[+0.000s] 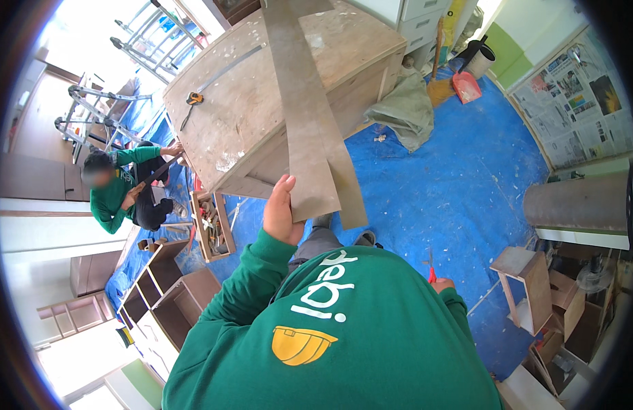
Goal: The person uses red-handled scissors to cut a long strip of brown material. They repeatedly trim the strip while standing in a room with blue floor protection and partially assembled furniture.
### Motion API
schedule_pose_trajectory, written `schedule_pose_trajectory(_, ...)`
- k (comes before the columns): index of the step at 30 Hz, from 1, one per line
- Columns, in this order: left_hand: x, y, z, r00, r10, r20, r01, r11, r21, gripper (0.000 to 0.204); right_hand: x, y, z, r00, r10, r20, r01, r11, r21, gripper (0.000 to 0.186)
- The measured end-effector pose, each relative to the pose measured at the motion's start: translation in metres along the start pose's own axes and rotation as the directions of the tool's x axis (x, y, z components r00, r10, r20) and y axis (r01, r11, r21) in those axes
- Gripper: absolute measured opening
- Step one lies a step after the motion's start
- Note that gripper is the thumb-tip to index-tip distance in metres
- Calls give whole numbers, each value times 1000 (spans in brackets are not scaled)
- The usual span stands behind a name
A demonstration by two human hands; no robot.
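Observation:
My left hand point(282, 213) is closed on the near end of a long, thin grey-brown strip point(299, 116), thumb on top. The strip reaches away over the wooden worktable point(224, 126). A second length of the same material point(351, 195) shows beneath it, offset to the right. Low at my right side, my right hand point(441, 284) is closed around the red handles of a pair of scissors point(431, 272), their blades pointing away from me. My sleeve and body partly hide that hand. On the tabletop lie a yellow-and-black tape measure point(194, 98) and a long flat metal strip point(231, 68).
A co-worker point(125, 184) crouches at the left, holding a long dark piece against the table's edge. Ladders point(91, 109) stand behind. A wooden toolbox point(212, 229) sits on the blue floor sheet point(460, 178). A red dustpan point(467, 87) and small wooden cabinet point(525, 287) are on the right.

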State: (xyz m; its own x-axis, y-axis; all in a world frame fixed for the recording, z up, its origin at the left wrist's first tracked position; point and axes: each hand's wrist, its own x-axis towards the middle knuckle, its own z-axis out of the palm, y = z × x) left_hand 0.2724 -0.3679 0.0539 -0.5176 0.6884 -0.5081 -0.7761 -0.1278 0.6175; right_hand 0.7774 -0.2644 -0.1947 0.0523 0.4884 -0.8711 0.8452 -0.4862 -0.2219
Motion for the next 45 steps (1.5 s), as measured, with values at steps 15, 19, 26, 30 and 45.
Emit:
schedule_pose_trajectory(15,21,38,32,920,336,200,-387,855,344,36,-18,14,-3,994,101,-48,-96,991,98,15)
schedule_pose_trajectory(19,29,49,49,906,381,187,-424,805,415,28,4,34,-2,995,98,6,-97,977,188,16)
schedule_pose_trajectory(26,30,53,57,911,384,153,-411,803,431,28,-25,8,2,995,85,-45,-78,987,137,17)
schedule_pose_trajectory(30,31,53,55,910,391,140,-413,815,407,27,-30,14,4,994,81,-69,-72,990,119,20)
schedule_pose_trajectory(45,21,53,26,894,408,184,-447,827,340,25,-24,23,19,997,80,3,-80,987,141,19)
